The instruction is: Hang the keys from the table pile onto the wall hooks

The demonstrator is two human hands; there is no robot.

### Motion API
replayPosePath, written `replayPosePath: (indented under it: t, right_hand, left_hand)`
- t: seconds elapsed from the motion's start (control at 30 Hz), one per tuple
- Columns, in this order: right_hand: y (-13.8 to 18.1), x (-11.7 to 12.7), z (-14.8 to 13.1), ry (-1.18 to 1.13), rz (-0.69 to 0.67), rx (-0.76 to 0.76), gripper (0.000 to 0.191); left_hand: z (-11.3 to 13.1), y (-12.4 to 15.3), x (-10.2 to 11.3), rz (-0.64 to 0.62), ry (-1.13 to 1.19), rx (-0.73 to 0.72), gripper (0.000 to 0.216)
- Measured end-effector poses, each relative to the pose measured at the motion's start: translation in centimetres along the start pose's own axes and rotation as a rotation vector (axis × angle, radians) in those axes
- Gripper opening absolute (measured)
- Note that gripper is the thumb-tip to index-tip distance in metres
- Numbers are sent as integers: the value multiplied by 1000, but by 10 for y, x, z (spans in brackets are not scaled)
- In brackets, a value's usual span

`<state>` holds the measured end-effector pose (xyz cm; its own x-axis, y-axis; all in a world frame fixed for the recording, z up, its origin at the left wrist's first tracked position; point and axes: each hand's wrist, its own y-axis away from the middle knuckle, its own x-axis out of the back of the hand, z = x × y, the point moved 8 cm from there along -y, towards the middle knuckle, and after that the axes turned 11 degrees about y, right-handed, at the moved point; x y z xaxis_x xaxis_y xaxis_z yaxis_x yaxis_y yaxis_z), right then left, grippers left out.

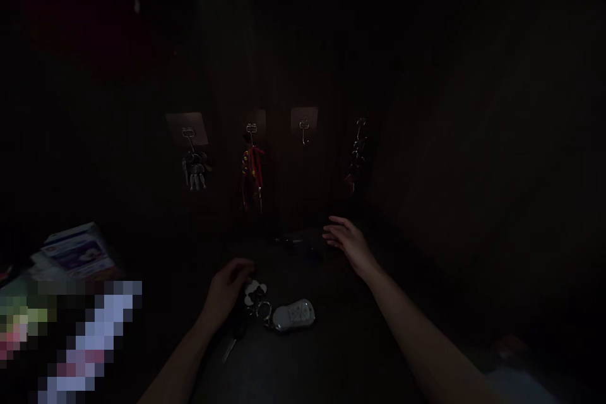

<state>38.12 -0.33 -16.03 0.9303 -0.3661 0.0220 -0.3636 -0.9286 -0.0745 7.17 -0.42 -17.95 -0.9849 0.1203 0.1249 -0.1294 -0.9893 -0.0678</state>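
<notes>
On the dark surface lies a key ring [264,310] with a silver-grey remote fob [294,315], a black-and-white charm [255,291] and a key [231,346]. My left hand [228,285] is close beside the charm, its fingers bent and the thumb a little apart; whether it touches the charm is hard to see in the dim light. Over the back of the surface hovers my right hand [345,240], fingers spread and holding nothing. Below and left of its fingertips is a dark object with small shiny parts [298,245], too dim to name.
Wall hooks hold a bunch of keys [195,170], red and patterned cords [252,170] and another dim key bunch [358,154]. One wall hook [304,129] between them bears nothing. Boxes [80,255] are stacked at left. A dark panel rises at right.
</notes>
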Motion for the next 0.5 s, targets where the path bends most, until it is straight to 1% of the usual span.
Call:
replayPosePath:
  t: [0.07,0.17,0.23,0.37,0.5]
  right_hand:
    - [4,-9,0,72,-47,6,31]
    - [6,-16,0,207,-75,47,27]
    - [5,-19,1,300,-83,87,25]
    - [3,-24,0,472,-133,229,20]
    - [4,-26,3,568,-163,274,16]
  left_hand:
    - [0,0,0,0,-2,-3,31]
    - [2,0,0,5,-23,-25,29]
    - [3,0,-1,5,-36,-40,28]
    - [4,0,-2,-2,-61,-55,26]
    - [9,2,-4,-20,-81,-55,26]
